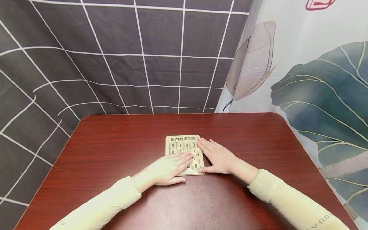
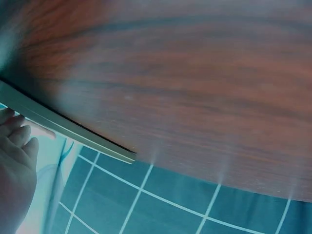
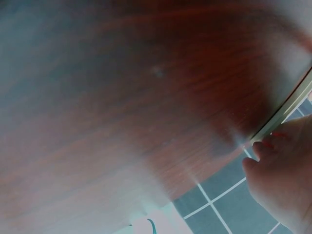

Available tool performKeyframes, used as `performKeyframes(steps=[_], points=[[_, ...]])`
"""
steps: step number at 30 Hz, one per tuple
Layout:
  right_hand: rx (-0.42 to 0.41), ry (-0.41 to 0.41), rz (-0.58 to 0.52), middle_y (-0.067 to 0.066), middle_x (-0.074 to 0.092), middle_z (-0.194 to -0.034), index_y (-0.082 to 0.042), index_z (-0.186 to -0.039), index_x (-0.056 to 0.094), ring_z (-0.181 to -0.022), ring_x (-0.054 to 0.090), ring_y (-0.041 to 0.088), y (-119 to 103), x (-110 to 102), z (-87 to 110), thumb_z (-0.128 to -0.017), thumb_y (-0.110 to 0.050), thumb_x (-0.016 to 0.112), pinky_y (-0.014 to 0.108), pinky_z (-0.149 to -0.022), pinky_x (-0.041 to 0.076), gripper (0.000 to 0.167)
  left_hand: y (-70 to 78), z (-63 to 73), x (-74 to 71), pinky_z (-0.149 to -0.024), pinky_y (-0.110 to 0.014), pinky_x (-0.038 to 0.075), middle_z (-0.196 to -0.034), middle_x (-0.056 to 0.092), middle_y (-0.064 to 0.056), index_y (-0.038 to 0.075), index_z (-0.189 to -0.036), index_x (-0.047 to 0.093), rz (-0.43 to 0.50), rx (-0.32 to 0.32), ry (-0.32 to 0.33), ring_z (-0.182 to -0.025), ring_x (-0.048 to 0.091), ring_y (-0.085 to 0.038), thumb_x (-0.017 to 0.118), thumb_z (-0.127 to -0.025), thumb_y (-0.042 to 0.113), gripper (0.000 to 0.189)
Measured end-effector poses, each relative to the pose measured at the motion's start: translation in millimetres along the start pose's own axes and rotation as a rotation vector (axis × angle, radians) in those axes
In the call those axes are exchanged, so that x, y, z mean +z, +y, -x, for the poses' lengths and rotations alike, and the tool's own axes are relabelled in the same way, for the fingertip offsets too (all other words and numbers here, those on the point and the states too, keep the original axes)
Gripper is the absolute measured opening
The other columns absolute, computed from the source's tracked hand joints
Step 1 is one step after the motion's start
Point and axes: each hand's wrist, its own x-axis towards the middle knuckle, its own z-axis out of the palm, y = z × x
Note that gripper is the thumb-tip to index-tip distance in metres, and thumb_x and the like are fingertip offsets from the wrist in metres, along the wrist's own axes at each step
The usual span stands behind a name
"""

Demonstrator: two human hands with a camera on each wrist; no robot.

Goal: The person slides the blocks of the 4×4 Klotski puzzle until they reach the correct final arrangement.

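Note:
A pale number slide puzzle (image 1: pixel 196 172) lies flat on the table, with rows of numbered square tiles under a printed heading. Across its lower left tiles stretches my left hand (image 1: pixel 169 167), fingers straight, thumb over the table near the front edge; several tiles are hidden beneath it. My right hand (image 1: pixel 218 156) rests along the right side, fingertips at the upper right corner and thumb at the lower right one. In the left wrist view the puzzle's edge (image 2: pixel 73 129) runs above the left hand (image 2: pixel 17 170). The right wrist view shows the right hand (image 3: pixel 285 170) against the puzzle's side (image 3: pixel 282 113).
The red-brown wooden table (image 1: pixel 115 137) has rounded far corners. Behind it and to the left hangs a dark grey cloth (image 1: pixel 161 70) with white grid lines. A white curtain (image 1: pixel 258 105) with leaf prints hangs at the right.

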Motion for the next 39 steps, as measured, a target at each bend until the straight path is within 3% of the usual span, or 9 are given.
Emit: performKeyframes(steps=[9,15,21,30,39], points=[[0.005,-0.001,-0.006,0.019,0.021,-0.177,0.003,-0.166,0.027,-0.162,0.031,0.034,-2,-1,-0.6,-0.093,-0.07,0.065,0.052,-0.134,0.029,0.11,-4.5,19.6,0.1,-0.131,-0.038,0.037,-0.169,0.043,-0.013,0.003,-0.16,0.045,0.02,-0.007,0.041,-0.157,0.043,-0.025,0.052,-0.107,0.054,0.074],[0.004,0.003,-0.005,0.019,0.021,-0.176,0.004,-0.166,0.027,-0.162,0.031,0.034,-2,-1,0.4,-0.093,-0.07,0.065,0.052,-0.133,0.03,0.11,-4.7,21.2,-1.1,-0.13,-0.039,0.038,-0.168,0.045,-0.014,0.002,-0.159,0.046,0.008,-0.002,0.05,-0.156,0.045,-0.026,0.053,-0.106,0.054,0.074],[0.0,0.006,-0.01,0.019,0.021,-0.177,0.004,-0.166,0.026,-0.162,0.031,0.034,-2,-1,-0.2,-0.093,-0.07,0.065,0.052,-0.134,0.029,0.11,-11.3,12.0,-0.9,-0.128,-0.04,0.041,-0.167,0.046,-0.015,0.001,-0.159,0.045,0.003,-0.003,0.085,-0.155,0.046,-0.026,0.055,-0.106,0.053,0.075],[-0.001,0.008,-0.01,0.019,0.021,-0.177,0.004,-0.166,0.027,-0.162,0.031,0.034,0,2,-1.1,-0.094,-0.07,0.063,0.053,-0.133,0.03,0.109,-18.5,-11.9,-7.0,-0.131,-0.038,0.036,-0.171,0.041,-0.011,0.005,-0.163,0.041,0.072,-0.025,-0.001,-0.158,0.041,-0.025,0.053,-0.108,0.049,0.072],[-0.003,0.005,-0.014,0.018,0.021,-0.177,0.004,-0.165,0.027,-0.162,0.03,0.034,-1,-1,-0.1,-0.094,-0.069,0.064,0.053,-0.133,0.029,0.109,-13.4,-16.4,-6.8,-0.132,-0.04,0.036,-0.171,0.041,-0.009,0.007,-0.162,0.043,0.097,-0.033,-0.014,-0.159,0.04,-0.025,0.052,-0.108,0.05,0.07]])
